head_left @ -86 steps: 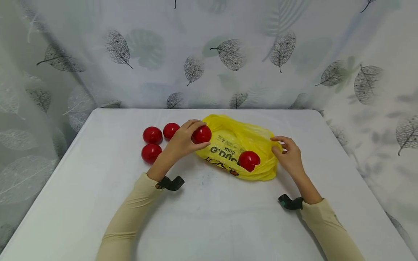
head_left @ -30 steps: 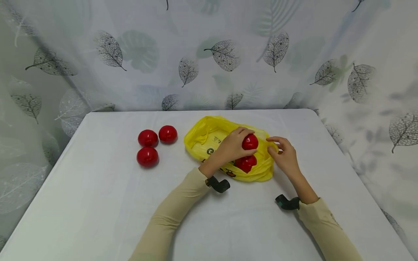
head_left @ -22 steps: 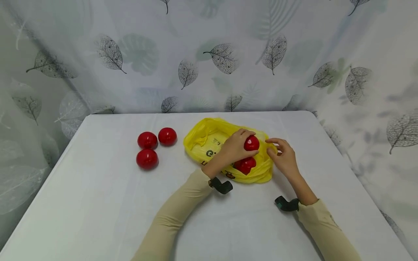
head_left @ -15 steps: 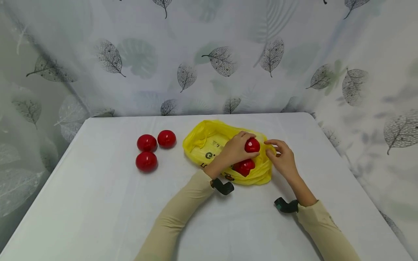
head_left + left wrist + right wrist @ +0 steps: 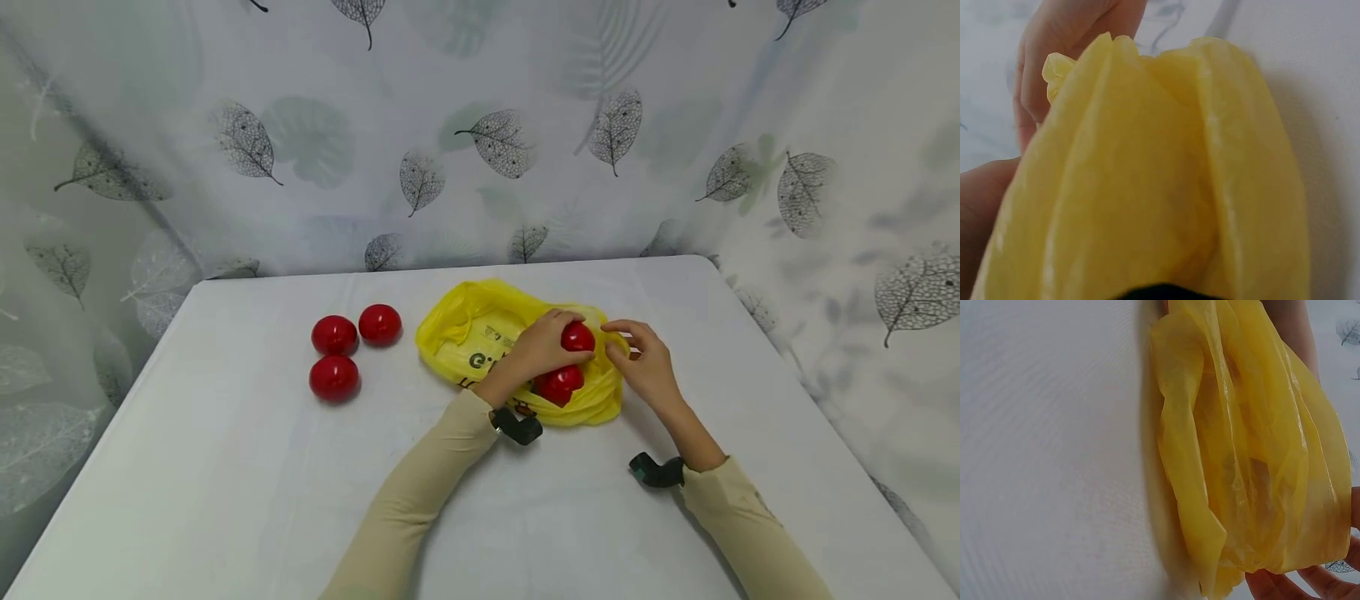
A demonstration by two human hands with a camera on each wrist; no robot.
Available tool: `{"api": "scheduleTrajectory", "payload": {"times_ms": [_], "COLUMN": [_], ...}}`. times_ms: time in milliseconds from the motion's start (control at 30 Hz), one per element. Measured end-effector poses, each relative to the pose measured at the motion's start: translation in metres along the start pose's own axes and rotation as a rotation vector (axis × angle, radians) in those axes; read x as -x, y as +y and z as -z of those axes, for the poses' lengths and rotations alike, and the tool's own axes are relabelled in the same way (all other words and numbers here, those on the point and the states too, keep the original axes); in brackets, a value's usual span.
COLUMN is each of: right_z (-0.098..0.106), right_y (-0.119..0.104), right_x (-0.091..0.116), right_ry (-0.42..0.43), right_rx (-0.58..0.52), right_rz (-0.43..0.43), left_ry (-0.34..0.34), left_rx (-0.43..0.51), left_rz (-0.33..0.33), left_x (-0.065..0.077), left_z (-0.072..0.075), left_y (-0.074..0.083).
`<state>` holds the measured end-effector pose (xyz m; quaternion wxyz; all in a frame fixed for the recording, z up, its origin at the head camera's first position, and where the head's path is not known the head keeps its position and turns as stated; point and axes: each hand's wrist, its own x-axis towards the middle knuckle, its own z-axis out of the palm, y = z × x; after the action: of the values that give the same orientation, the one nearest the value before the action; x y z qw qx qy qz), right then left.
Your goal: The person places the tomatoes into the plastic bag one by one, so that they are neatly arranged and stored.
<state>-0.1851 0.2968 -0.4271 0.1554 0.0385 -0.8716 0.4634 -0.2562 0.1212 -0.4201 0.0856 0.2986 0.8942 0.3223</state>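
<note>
My left hand (image 5: 543,346) is over the open yellow plastic bag (image 5: 438,346), its fingers and thumb holding a shiny red ball (image 5: 577,336). Just below that, a second red ball (image 5: 557,387) sits in the bag, partly covered by its near edge. At the bag's right side, my right hand (image 5: 647,364) pinches the rim between thumb and fingers. The yellow plastic (image 5: 1135,175) fills most of the left wrist view and hides the balls there. In the right wrist view the crumpled bag (image 5: 1241,456) also hides them, with fingertips (image 5: 1322,584) at its lower edge.
Three more red balls lie grouped left of the bag: a back one (image 5: 380,324), a left one (image 5: 334,335) and a front one (image 5: 333,378). All stand on a white-covered table (image 5: 225,467). Behind hangs a leaf-print curtain (image 5: 315,192).
My left hand has carried the red ball rightward from the bag's left edge to above the other ball in the bag. My right hand has stayed at the bag's right rim.
</note>
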Motion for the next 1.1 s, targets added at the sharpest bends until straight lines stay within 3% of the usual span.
{"api": "scheduleTrajectory", "payload": {"times_ms": [467, 900, 1100], "right_z": [-0.002, -0.004, -0.003], "right_y": [-0.001, -0.001, -0.001], "right_x": [0.000, 0.001, 0.001], "right_ry": [-0.002, -0.004, 0.002], "right_rx": [0.001, 0.004, 0.011], "right_rz": [-0.008, 0.001, -0.002], "left_ry": [-0.062, -0.001, 0.051], "left_rx": [0.044, 0.038, 0.026], "left_rz": [0.027, -0.018, -0.080], "left_x": [0.000, 0.005, 0.012], "left_z": [0.002, 0.002, 0.009], "left_y": [-0.005, -0.010, -0.011]}}
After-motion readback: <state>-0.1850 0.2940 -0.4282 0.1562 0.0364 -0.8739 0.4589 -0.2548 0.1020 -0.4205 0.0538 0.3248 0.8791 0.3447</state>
